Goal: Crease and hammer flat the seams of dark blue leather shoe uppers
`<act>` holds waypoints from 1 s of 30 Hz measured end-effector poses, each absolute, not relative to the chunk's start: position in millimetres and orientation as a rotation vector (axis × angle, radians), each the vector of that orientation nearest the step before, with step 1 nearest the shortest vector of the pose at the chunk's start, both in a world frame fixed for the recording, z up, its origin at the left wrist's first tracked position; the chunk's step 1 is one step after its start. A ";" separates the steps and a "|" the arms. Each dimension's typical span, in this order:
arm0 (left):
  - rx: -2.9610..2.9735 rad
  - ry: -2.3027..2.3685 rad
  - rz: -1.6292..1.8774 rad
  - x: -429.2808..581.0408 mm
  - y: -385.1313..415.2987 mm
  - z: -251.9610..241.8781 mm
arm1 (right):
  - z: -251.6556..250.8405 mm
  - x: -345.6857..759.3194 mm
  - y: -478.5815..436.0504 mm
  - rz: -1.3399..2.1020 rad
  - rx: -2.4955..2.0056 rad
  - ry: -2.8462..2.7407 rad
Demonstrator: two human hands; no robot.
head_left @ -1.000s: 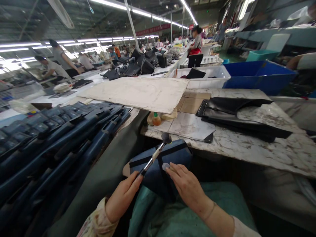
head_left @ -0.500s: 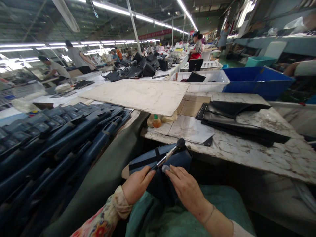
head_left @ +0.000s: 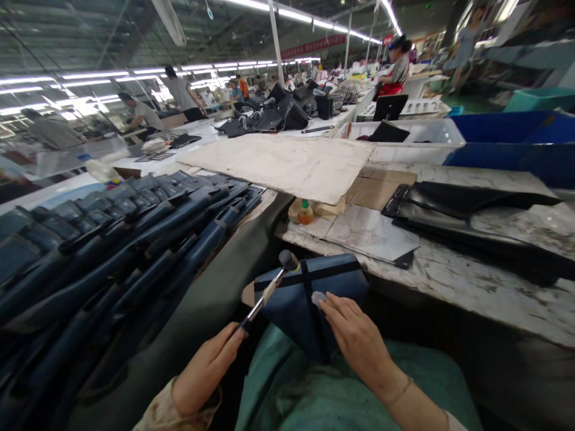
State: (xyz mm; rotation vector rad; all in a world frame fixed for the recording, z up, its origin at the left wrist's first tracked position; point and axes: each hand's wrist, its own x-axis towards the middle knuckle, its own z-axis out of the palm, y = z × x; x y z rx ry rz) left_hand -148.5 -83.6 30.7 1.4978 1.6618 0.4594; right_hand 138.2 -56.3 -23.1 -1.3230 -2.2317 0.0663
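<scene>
A dark blue bag panel [head_left: 291,305] with black crossed straps lies on my lap over a teal apron [head_left: 314,395]. My left hand [head_left: 204,371] is closed round the handle of a small hammer [head_left: 269,288]. The hammer's round black head is lifted just above the panel's top left corner. My right hand [head_left: 357,341] rests on the panel with fingers laid flat, the capped thumb tip pressing near the vertical strap.
A long stack of dark blue bag pieces [head_left: 112,239] fills the left. A marbled worktable [head_left: 471,281] in front carries black leather pieces [head_left: 453,209], a grey sheet [head_left: 372,233], a small orange-capped bottle [head_left: 305,212] and a beige cloth [head_left: 287,164]. Blue bins [head_left: 516,143] and other workers stand beyond.
The hammer swung down onto the panel's upper right half a second ago, and now it is raised again over the left corner. My head turned left. The right hand stayed put.
</scene>
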 end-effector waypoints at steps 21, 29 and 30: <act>2.041 1.742 0.493 -117.3 59.1 52.1 | -9.5 170.4 -33.3 0.374 -1.435 -1.945; 2.154 1.684 0.538 -29.7 202.1 66.3 | -13.0 203.0 1.9 0.326 -1.565 -1.819; 2.150 1.692 0.544 -31.2 202.9 65.0 | -14.3 204.6 5.6 0.309 -1.560 -1.822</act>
